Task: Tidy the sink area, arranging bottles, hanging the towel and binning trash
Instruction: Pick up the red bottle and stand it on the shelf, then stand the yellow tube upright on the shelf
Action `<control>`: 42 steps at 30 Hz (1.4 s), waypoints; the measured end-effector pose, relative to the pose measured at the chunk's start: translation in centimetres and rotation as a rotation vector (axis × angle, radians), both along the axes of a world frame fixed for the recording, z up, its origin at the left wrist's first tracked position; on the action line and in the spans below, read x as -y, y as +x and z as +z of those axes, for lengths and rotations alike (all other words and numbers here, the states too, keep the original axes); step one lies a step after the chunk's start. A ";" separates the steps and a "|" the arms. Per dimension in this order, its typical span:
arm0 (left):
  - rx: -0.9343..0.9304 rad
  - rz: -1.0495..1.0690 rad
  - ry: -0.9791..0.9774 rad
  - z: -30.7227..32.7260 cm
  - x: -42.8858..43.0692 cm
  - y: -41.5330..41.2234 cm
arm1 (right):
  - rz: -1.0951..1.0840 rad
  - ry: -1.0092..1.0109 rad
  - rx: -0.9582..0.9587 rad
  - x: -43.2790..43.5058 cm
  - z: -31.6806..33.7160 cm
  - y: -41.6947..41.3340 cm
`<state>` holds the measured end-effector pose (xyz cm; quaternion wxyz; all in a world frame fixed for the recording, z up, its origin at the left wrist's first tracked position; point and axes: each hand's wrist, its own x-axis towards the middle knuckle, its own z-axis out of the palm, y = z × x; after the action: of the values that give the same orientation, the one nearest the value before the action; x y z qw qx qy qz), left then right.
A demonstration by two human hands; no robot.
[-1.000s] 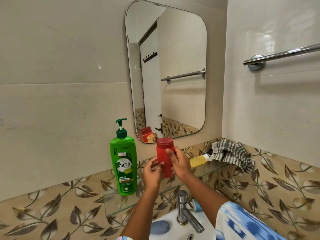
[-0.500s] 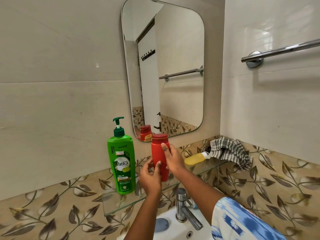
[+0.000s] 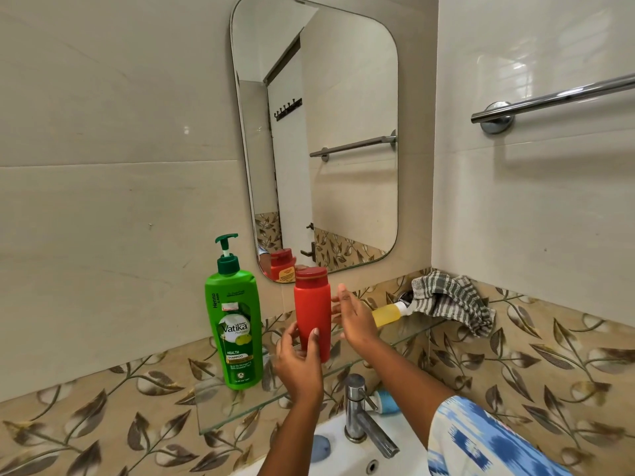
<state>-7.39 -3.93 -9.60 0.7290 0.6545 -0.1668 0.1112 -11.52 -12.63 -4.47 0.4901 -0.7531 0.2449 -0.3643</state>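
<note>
The red bottle (image 3: 312,310) stands upright on the glass shelf (image 3: 220,413), just right of the shampoo (image 3: 235,324). The left hand (image 3: 299,362) grips its lower part. The right hand (image 3: 354,317) is beside it, fingers straight and holding nothing. The towel (image 3: 450,300) lies bunched at the shelf's right end.

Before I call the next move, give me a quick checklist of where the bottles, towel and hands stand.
1. The red bottle upright on the glass shelf: ok.
2. The left hand off the red bottle: not ok, thumb and fingers curl round its lower part.
3. The right hand free: ok, fingers straight beside the red bottle.
4. The green shampoo bottle upright: ok.
5. The striped towel hung on the towel rail: not ok, bunched in the shelf corner.
6. The yellow bottle upright: not ok, it lies on its side, cap toward the striped towel.
</note>
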 end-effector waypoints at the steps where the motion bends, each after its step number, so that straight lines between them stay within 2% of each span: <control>1: 0.013 0.005 0.017 0.0 0.0 -0.1 | -0.043 -0.004 -0.014 0.5 -0.1 -0.2; 4: 0.093 0.069 0.079 -0.1 -0.4 -0.8 | -0.206 -0.164 -0.142 3.0 -0.6 -1.2; 7: 0.412 0.170 0.220 -1.1 -0.7 -1.9 | -0.317 -0.280 -0.310 5.7 -1.0 -2.1; 10: 0.861 0.111 0.574 -2.8 -0.8 -3.2 | -0.285 -0.338 -0.518 7.8 -0.5 -2.5; 12: 0.955 0.047 0.841 -3.4 -0.5 -4.0 | -0.243 -0.494 -0.735 8.9 0.0 -2.4; 14: 0.938 0.028 1.000 -4.1 0.0 -4.4 | -0.222 -0.648 -0.866 9.8 0.4 -2.4; 18: 0.893 0.014 1.121 -4.8 0.4 -4.8 | -0.192 -0.797 -0.990 11.1 0.0 -1.9; 24: 0.850 0.012 1.173 -5.0 0.4 -4.7 | -0.138 -0.920 -1.155 11.9 -1.1 -1.3; 30: 0.828 -0.020 1.183 -4.9 0.5 -5.0 | -0.159 -1.083 -1.142 11.9 -1.1 -2.0; 33: 0.833 -0.007 1.193 -4.9 0.5 -5.0 | -0.143 -1.051 -1.143 12.0 -0.8 -2.2; 37: 0.844 -0.002 1.191 -4.9 0.5 -4.9 | -0.102 -0.871 -1.167 11.8 -0.2 -2.0; 42: 0.845 0.005 1.184 -5.0 0.5 -4.9 | -0.124 -0.779 -1.065 11.0 -0.1 -1.9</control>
<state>-12.29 -4.42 -14.64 0.1257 0.8408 -0.4647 0.2474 -13.44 -23.59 -4.58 -0.0282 -0.9370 0.3468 -0.0316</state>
